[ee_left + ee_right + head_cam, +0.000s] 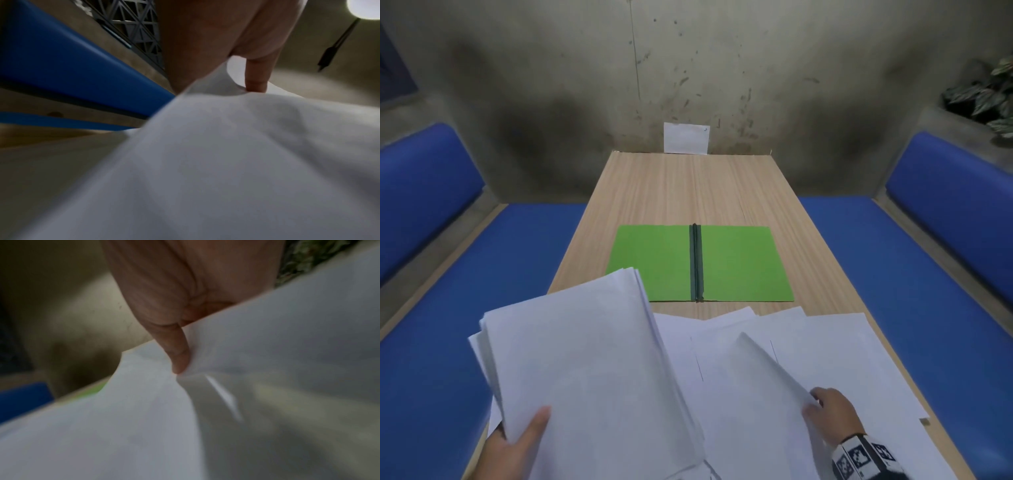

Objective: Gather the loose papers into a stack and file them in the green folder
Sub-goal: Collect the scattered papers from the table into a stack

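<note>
While the gathered stack of papers is held tilted above the near left of the table, the left hand grips its near corner, thumb on top and fingers hidden beneath. The sheets look thin, light and floppy; their edges fan out unevenly at the far end, so they would probably slide apart unless held firmly at a corner or edge and squared up. The right hand pinches the near edge of a single sheet, curling it up off the loose papers spread over the near right of the table. Beyond them the green folder lies open and flat, ready to receive the pile. Blue benches flank the table on both sides.
</note>
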The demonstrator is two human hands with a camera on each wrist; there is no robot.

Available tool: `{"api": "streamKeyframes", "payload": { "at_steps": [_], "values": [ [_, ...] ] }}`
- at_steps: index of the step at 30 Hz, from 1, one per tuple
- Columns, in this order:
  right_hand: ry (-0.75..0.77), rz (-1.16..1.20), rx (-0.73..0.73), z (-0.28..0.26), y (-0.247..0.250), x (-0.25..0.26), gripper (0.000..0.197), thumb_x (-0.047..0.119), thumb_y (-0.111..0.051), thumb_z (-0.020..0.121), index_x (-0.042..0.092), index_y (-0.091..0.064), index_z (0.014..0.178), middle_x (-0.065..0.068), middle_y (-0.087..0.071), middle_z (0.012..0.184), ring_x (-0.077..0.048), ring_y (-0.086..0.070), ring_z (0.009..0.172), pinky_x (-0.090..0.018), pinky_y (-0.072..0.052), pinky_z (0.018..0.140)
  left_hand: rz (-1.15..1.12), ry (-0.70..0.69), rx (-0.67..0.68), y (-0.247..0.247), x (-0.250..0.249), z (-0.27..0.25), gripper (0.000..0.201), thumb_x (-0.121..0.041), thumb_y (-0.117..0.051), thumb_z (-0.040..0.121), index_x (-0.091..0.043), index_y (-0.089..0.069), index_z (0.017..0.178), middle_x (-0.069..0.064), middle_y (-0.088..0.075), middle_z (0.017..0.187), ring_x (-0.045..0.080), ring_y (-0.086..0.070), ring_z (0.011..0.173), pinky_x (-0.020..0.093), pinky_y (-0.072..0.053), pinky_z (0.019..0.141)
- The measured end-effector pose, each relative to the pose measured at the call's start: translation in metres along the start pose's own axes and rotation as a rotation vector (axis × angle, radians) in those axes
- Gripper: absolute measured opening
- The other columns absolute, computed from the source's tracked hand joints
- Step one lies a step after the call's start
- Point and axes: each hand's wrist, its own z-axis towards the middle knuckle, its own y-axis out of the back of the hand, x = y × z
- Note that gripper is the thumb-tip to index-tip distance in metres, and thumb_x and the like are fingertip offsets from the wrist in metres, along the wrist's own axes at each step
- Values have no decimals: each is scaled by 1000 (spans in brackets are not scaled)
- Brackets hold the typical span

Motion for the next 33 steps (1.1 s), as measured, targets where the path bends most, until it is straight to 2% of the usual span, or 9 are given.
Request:
{"api": "streamKeyframes", "payload": {
  "at_steps": [3, 6, 11, 14, 19, 22, 26, 29, 33],
  "values": [
    [-59, 121, -67, 15, 10, -15, 26, 16, -49, 88, 19, -45, 62, -14, -59, 89, -29, -61, 90, -24, -39, 57, 18, 4, -84, 6, 14, 3, 22, -12, -69, 80, -1, -58, 95, 27, -59, 123, 30, -52, 95, 44, -38, 101],
    [-234, 159, -133, 19, 27, -36, 10, 19, -52, 84, 10, -56, 82, -16, -58, 95, -30, -58, 85, -27, -44, 71, 11, 0, -115, 7, 27, 11, 34, -5, -69, 80, 5, -58, 110, 28, -57, 125, 38, -54, 113, 45, -35, 104],
    [-475, 73, -123, 16, 38, -75, 49, 31, -54, 82, 15, -53, 128, -11, -47, 132, -27, -54, 113, -28, -45, 93, 82, 17, -90, 12, 34, 11, 42, -7, -68, 80, 6, -54, 118, 28, -55, 127, 43, -51, 116, 49, -36, 104],
    [-524, 46, -159, 11, 39, -86, 53, 36, -54, 83, 21, -49, 133, -7, -39, 140, -25, -45, 126, -30, -40, 103, 123, 31, -43, 15, 33, 9, 44, -6, -66, 82, 9, -52, 121, 30, -52, 129, 44, -48, 119, 48, -34, 104],
    [-374, 119, -275, 0, 46, -79, 31, 12, -47, 89, 11, -59, 118, -16, -58, 120, -35, -53, 111, -44, -44, 100, 192, 62, 86, 10, 35, 2, 64, -27, -75, 70, 1, -54, 124, 25, -53, 131, 41, -49, 119, 51, -34, 107],
    [-292, 304, -422, -2, 55, -67, 39, -1, -49, 87, 8, -51, 125, -22, -60, 116, -39, -52, 111, -45, -41, 98, 171, 105, 199, -4, 31, -1, 108, -28, -93, 29, 2, -51, 125, 23, -49, 133, 37, -46, 113, 51, -28, 110],
    [-232, 290, -544, -8, 69, -58, 39, 1, -48, 88, 7, -57, 125, -24, -59, 103, -41, -50, 104, -46, -39, 93, 293, 16, 203, -21, 28, 1, 63, -45, -66, 62, -8, -58, 112, 17, -59, 107, 32, -54, 97, 43, -41, 93],
    [-157, 473, -531, -11, 84, -52, 28, 0, -46, 90, -6, -60, 113, -31, -57, 115, -40, -51, 96, -43, -40, 83, 435, -69, 228, -34, 31, 15, 79, -60, -58, 49, -1, -67, 100, 17, -67, 98, 32, -62, 89, 39, -47, 83],
    [-169, 872, -558, -15, 89, -41, 26, 9, -47, 92, 0, -57, 114, -19, -57, 118, -29, -50, 96, -33, -34, 84, 623, -96, 216, -50, 49, 41, 104, -67, -47, 35, -2, -63, 114, 13, -53, 125, 32, -54, 113, 38, -42, 99]
  ]
}}
